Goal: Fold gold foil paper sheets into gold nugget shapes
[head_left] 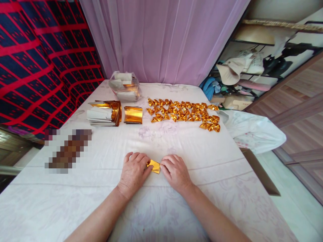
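Your left hand (133, 173) and right hand (175, 172) pinch a gold foil piece (154, 166) between them on the bed (151, 208), fingers hiding its edges. Beyond your grip, a clear bag (125, 86) holds paper stacks, contents indistinct.

Left hand (133, 173) and right hand (175, 172) pressed flat on white sheet (156, 215), pinching small gold paper piece (154, 166) between fingertips. Far right: spread of folded gold pieces (184, 113). Far left: gold paper stacks (114, 113), clear plastic bag (124, 86) behind. Purple curtain (164, 37) beyond.
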A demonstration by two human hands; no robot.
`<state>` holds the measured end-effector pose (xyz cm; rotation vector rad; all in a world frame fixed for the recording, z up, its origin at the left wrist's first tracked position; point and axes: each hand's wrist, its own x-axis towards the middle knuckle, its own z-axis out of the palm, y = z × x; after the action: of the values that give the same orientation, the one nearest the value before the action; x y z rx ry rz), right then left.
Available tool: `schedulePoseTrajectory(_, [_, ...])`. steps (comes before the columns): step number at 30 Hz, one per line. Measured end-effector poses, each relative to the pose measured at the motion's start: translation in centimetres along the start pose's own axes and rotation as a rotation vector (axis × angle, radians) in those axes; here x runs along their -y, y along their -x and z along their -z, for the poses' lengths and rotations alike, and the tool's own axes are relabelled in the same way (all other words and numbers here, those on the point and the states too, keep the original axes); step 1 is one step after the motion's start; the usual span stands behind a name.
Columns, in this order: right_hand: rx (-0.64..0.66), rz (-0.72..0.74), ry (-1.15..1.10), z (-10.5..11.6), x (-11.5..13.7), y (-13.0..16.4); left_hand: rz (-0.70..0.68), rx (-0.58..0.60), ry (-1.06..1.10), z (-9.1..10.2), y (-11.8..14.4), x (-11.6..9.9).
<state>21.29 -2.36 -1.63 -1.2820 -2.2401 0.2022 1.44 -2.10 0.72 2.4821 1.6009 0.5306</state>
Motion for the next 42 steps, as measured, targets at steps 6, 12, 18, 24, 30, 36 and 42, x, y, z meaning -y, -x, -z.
schedulePoseTrajectory(6, [0.077,-0.012,-0.039,0.5,-0.2,0.3,0.007,0.017,0.001,-0.1,0.0,0.1])
schedulePoseTrajectory(12, [0.126,0.055,-0.065,1.1,0.1,0.7,0.026,0.03,0.029,-0.1,-0.1,0.2])
schedulePoseTrajectory(18, [0.037,0.145,0.086,0.9,0.3,0.3,0.027,0.039,0.043,0.0,-0.2,0.3])
schedulePoseTrajectory(24, [-0.022,0.177,0.117,0.5,0.3,-0.1,0.007,0.042,0.05,0.1,0.1,0.3])
schedulePoseTrajectory(30, [0.007,0.046,0.114,-0.4,0.5,-0.9,-0.003,0.035,0.035,-0.1,0.1,0.3])
schedulePoseTrajectory(36, [0.069,-0.026,0.025,-0.2,0.0,-0.5,0.019,0.016,0.01,-0.2,0.0,-0.1])
schedulePoseTrajectory(42, [0.062,-0.084,-0.031,0.1,-0.8,0.0,0.026,0.014,0.028,0.0,0.1,-0.2])
